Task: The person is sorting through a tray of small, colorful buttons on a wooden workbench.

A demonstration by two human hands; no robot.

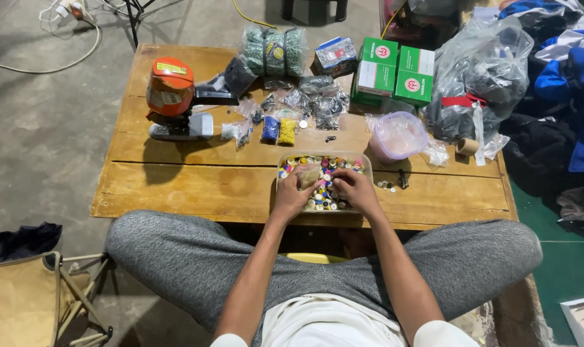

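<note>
— What are you working in right now?

— I'm digging in the tray (367,168), a clear shallow one full of small coloured buttons (330,164). It's sitting at the near edge of the desk (176,186), right in front of my knees.

— And your hands?

— My left hand (294,193) is curling its grip around a small tan piece (308,175) over the left part of the tray. My right hand (356,187) is resting on the buttons in the right part, fingers bent down into them; I'm not able to tell whether that grip is pinching anything.

— What's lying close by?

— Just right of the tray a few loose bits (388,185) are lying on the wood. Beyond them a pink tub (398,136) is standing, covered with a clear bag. Behind the tray, small packets (279,128) are spreading out, one blue, one yellow, others dark.

— Farther out?

— An orange machine (171,96) is sitting on the left of the desk. At the far edge a green bundle (274,50) and two green boxes (394,71) are standing, with a big bag (481,77) of dark stuff to their right.
</note>
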